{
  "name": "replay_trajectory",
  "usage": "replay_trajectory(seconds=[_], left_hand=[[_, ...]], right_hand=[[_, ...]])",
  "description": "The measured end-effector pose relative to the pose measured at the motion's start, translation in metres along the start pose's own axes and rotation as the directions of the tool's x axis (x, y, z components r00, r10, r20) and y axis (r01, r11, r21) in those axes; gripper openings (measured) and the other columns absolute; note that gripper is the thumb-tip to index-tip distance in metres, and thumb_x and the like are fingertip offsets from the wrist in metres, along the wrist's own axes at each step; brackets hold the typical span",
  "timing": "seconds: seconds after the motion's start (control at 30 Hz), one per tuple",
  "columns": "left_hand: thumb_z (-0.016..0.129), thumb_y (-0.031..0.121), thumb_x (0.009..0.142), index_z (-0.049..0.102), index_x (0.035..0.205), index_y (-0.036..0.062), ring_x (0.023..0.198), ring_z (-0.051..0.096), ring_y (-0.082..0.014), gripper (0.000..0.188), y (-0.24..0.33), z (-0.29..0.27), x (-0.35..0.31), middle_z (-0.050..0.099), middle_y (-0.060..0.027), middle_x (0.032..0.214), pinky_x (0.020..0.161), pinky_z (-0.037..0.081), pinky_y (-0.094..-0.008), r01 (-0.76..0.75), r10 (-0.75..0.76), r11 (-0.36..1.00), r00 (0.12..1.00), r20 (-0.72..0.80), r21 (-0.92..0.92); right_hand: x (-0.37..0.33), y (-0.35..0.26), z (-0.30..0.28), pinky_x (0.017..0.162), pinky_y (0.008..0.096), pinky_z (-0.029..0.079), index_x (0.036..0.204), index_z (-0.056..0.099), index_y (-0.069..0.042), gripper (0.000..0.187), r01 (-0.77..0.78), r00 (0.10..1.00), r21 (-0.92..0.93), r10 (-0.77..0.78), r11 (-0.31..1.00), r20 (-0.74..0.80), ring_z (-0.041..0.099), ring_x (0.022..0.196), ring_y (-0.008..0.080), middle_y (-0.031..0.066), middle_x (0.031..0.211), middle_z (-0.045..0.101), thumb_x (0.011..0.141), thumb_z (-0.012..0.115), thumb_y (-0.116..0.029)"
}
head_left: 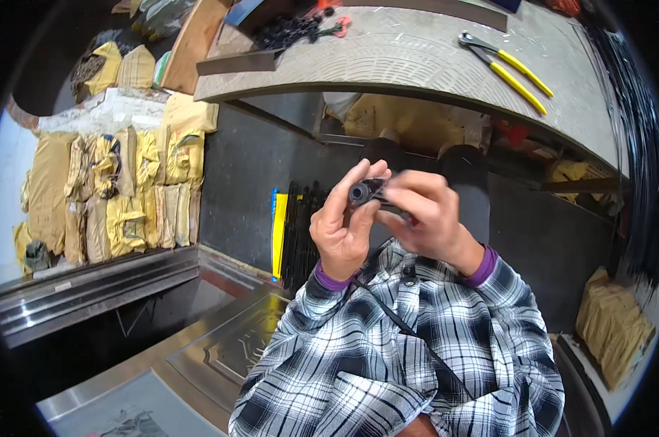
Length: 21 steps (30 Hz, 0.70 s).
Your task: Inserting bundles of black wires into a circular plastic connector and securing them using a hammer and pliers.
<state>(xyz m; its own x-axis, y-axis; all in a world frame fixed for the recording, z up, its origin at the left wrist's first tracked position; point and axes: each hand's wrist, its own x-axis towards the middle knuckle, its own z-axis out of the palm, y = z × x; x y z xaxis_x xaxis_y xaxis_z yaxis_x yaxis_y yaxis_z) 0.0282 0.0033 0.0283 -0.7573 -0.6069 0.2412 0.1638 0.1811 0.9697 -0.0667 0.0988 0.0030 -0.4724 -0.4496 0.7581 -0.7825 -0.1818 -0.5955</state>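
Observation:
In front of my chest, my left hand (342, 229) pinches a black tubular connector (359, 193) between thumb and fingers. Its round end, with a hole in the middle, faces up. My right hand (428, 213) is curled close beside it, fingertips at the connector's other side. Motion smears these fingers, and what they grip is hidden; a bit of red shows under them. A long dark strip (402, 320) runs from below my left wrist diagonally over my checked shirt; whether it joins the connector I cannot tell.
Ahead is a grey worktable (409, 62) with yellow-handled pliers (508, 69) and a heap of black parts (289, 30). Wrapped packages (118, 193) fill the left. Black cables (639, 146) hang at right; more dark lengths (300, 233) stand by a yellow strip. A metal surface (220, 342) lies lower left.

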Motion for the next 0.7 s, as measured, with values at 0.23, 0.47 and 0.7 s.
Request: replay_trajectory(seconds=[0.23,0.47,0.7], left_hand=[[0.062,0.025,0.080,0.051,0.107,-0.0048,0.109,0.052,-0.0314,0.042,0.006,-0.016,0.012,0.061,-0.0200,0.102,0.105,0.019,-0.0466,-0.314,0.273,0.938,0.929,0.249,0.146],[0.075,0.023,0.068,0.060,0.088,0.0039,0.101,0.058,-0.0260,0.032,0.004,-0.014,0.013,0.065,-0.0094,0.091,0.105,0.013,-0.0507,-0.195,0.180,0.980,0.951,0.251,0.035],[0.077,0.040,0.056,0.061,0.074,0.0081,0.101,0.056,-0.0263,0.039,-0.002,-0.008,0.041,0.067,-0.0023,0.075,0.106,0.009,-0.0502,-0.281,0.256,0.959,0.776,0.577,-0.048]], right_hand=[[-0.010,0.006,0.006,0.059,0.0295,0.048,0.093,0.057,0.003,0.037,-0.063,0.996,0.171,0.052,0.983,0.071,0.060,0.068,0.0259,0.0149,0.082,0.061,0.058,0.059,0.014],[-0.011,0.011,-0.006,0.057,0.0303,0.050,0.098,0.058,0.001,0.037,0.006,0.990,0.182,-0.032,0.983,0.141,0.063,0.072,0.0252,0.0120,0.085,0.063,0.062,0.062,0.009],[-0.002,0.020,-0.031,0.063,0.0324,0.050,0.093,0.061,0.000,0.033,-0.112,0.956,0.339,0.009,0.934,0.292,0.061,0.075,0.0262,0.0119,0.085,0.062,0.060,0.062,0.005]])
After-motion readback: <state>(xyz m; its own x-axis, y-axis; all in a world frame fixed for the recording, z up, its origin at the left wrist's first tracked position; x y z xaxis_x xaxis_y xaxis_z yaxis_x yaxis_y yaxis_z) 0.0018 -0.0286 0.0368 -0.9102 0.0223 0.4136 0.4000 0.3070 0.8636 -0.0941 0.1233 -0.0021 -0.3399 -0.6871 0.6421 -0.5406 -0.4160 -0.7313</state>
